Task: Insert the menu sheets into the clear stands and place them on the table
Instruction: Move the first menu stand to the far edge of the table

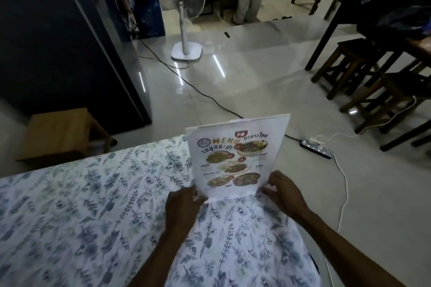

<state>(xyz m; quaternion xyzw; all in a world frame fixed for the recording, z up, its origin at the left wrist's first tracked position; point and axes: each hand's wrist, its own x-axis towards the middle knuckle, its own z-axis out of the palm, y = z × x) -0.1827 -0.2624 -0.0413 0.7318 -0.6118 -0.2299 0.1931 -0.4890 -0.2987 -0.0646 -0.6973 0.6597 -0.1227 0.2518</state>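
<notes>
Head view: menu (233, 161) upright in stand, left hand (184, 207) and right hand (283, 191) both gripping base, on tabletop (81, 205). Placing step; release, square up next.

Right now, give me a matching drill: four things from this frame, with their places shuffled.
1. clear stand holding the printed menu sheet
2. white pedestal fan
3. white power strip
4. light wooden stool

a. floor, right of the table
b. floor, far middle
c. beyond the table's far left corner
d. upright on the floral tablecloth, between both hands

Pairs: 1-d, 2-b, 3-a, 4-c
</notes>
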